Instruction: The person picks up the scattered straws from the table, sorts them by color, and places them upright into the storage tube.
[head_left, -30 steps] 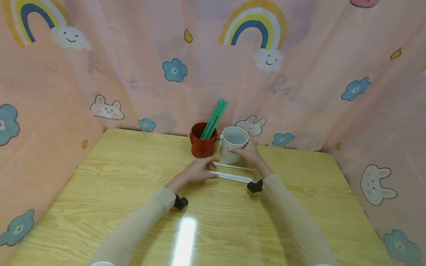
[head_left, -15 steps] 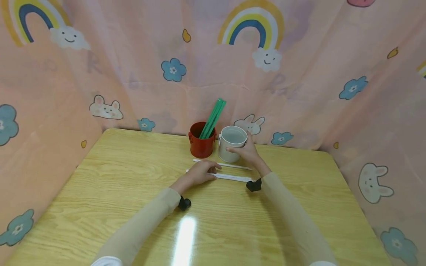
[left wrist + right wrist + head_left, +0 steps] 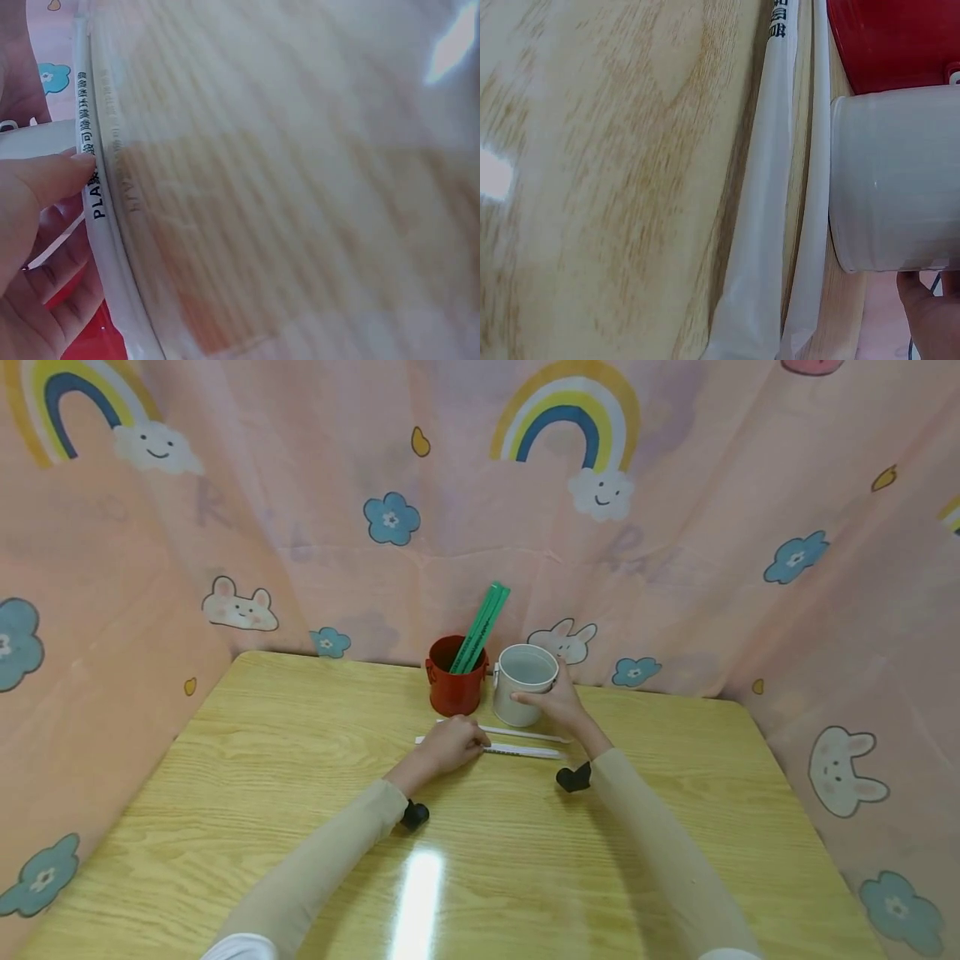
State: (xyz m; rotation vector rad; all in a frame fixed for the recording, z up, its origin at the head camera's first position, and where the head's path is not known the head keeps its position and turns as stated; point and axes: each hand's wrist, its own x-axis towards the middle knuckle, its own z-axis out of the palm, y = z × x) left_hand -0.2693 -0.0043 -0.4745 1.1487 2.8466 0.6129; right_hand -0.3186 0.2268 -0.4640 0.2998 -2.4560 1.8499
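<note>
My left hand (image 3: 450,745) pinches a long white wrapped straw (image 3: 528,752) near its middle, low over the table. In the left wrist view the thumb presses on its sleeve, which carries dark print with the letters PLA. A second white wrapped straw (image 3: 525,734) lies just behind it, partly hidden by the hand. With the right hand (image 3: 561,702), I hold a small white bucket (image 3: 516,697) by its right side, thumb in front and other fingers mostly hidden behind. The bucket stands upright, and its visible inside is bare.
Left of the white bucket stands a red bucket (image 3: 453,695) with two green printed sticks (image 3: 482,627) leaning out to the right. A pink patterned curtain (image 3: 450,585) hangs close behind the wooden table (image 3: 315,735). Dark wrist cameras sit under both sleeves.
The left hand has closed its fingers on the nearer white straw. That straw has shifted slightly away from me and to the left. The right hand stays on the white bucket.
</note>
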